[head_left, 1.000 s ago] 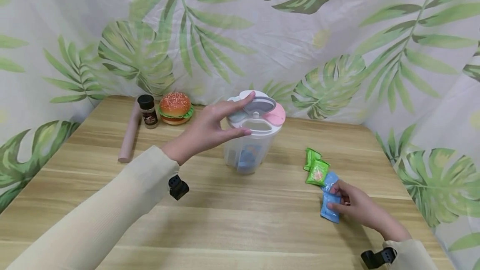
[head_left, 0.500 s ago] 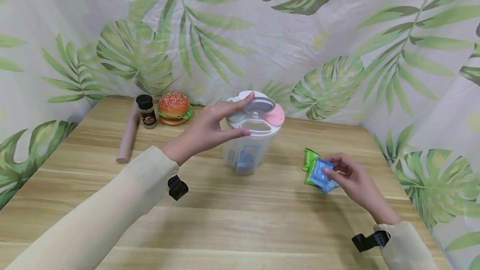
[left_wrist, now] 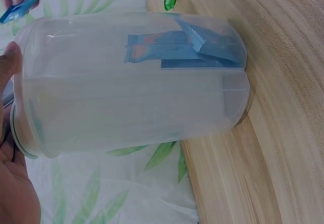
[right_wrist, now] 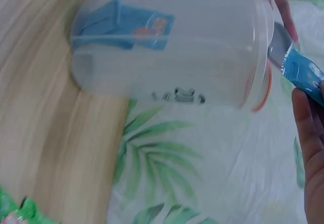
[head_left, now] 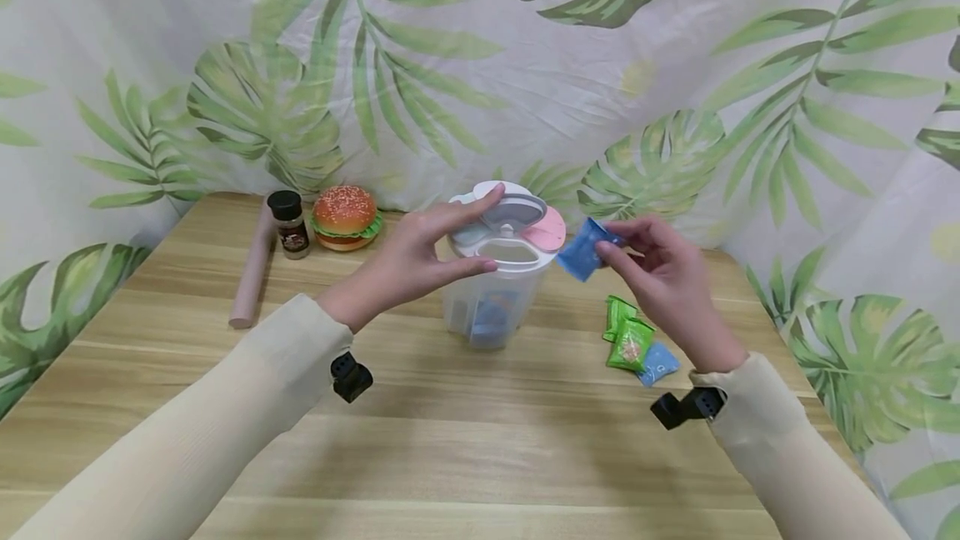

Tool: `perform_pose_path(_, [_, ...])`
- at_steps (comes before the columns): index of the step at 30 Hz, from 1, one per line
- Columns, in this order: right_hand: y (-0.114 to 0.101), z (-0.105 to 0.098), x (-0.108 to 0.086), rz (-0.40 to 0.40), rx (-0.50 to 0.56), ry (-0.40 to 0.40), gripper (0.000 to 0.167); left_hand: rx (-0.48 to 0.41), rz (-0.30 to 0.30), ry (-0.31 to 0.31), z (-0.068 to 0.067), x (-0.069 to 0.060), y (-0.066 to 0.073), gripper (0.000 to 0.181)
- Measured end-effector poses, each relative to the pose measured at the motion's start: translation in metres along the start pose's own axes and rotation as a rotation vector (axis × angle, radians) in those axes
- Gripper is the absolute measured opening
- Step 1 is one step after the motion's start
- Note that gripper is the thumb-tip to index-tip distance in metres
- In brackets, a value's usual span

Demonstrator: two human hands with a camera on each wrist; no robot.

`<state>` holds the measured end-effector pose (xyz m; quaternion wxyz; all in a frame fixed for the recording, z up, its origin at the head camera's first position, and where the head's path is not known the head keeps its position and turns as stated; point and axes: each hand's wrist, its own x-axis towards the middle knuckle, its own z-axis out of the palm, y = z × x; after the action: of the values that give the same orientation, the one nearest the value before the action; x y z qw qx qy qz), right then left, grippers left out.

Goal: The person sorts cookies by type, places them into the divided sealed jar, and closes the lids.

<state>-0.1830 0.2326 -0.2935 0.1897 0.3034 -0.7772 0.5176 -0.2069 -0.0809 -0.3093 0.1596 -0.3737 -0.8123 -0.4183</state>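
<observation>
In the head view, we see the right hand [head_left: 663, 286] pinching 1 blue packet [head_left: 581, 251] near the container [head_left: 491, 315], the left hand [head_left: 416, 257] spreading its fingers across the lid [head_left: 546, 230]. From the left wrist, we see blue sachets [left_wrist: 167, 49] inside; from the right, the packet beside the grey flap [right_wrist: 279, 44].

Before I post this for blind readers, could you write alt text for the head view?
A person's right hand pinches a blue packet near an open tub; left hand touches its raised flap. Two green packets and another blue one lie at right on a table; a rod, jar and burger sit back left.
</observation>
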Motion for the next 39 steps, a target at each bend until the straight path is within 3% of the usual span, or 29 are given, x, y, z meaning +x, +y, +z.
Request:
perform_pose_path(4, [-0.009, 0.018, 0.015, -0.059, 0.034, -0.005, 0.023, -0.003, -0.012, -0.009, -0.001, 0.0, 0.0, 0.083])
perform_pose_path(11, [-0.017, 0.04, 0.032, -0.087, 0.047, -0.062, 0.021, -0.004, -0.022, -0.016, -0.003, 0.0, 0.0, 0.083])
perform_pose_path(17, [-0.017, 0.051, 0.037, -0.14, -0.107, -0.181, 0.017, -0.006, -0.012, -0.014, -0.002, 0.0, 0.0, 0.083])
perform_pose_path(21, [-0.016, 0.054, 0.034, -0.191, -0.206, -0.257, 0.017, -0.008, -0.008, -0.012, -0.001, 0.0, 0.0, 0.082])
perform_pose_path(26, [-0.014, 0.053, 0.034, -0.244, -0.22, -0.306, 0.016, -0.005, -0.012, -0.011, -0.001, 0.0, 0.001, 0.083])
perform_pose_path(39, [-0.013, 0.047, 0.031, -0.28, -0.327, -0.423, 0.01, 0.017, -0.042, -0.024, -0.003, 0.0, 0.003, 0.083])
